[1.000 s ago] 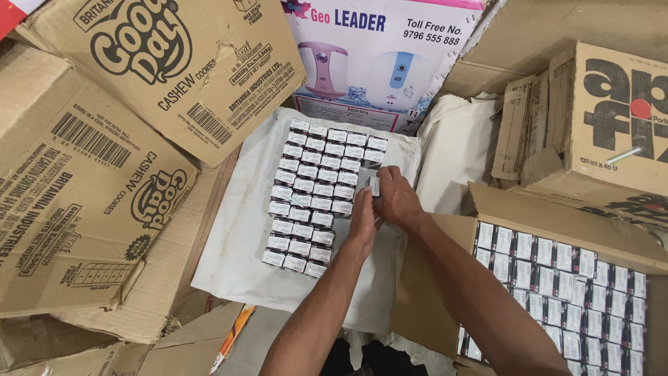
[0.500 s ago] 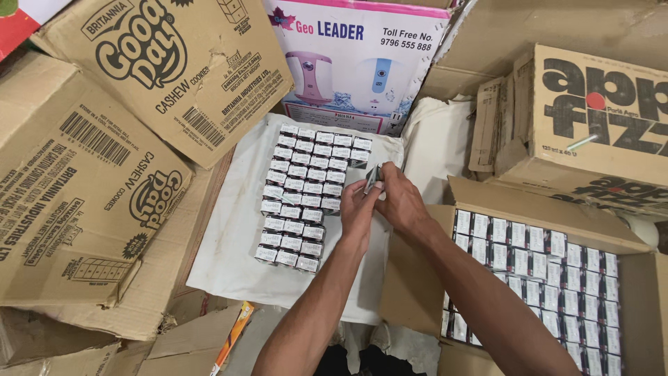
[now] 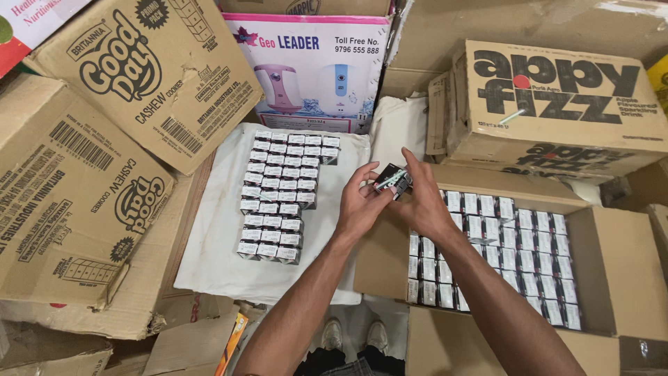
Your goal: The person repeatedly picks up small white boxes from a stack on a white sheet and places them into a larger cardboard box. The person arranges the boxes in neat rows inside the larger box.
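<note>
Above the open carton's flap (image 3: 379,257), both hands meet on one small dark box (image 3: 391,178): left hand (image 3: 363,202) pinching its near side, right hand (image 3: 422,202) closed on the far side. Box is mid-air, between the white sheet (image 3: 216,257) (neat block of stacked small boxes (image 3: 282,195) on it) and the carton (image 3: 612,271) full of the same packs (image 3: 501,251).
</note>
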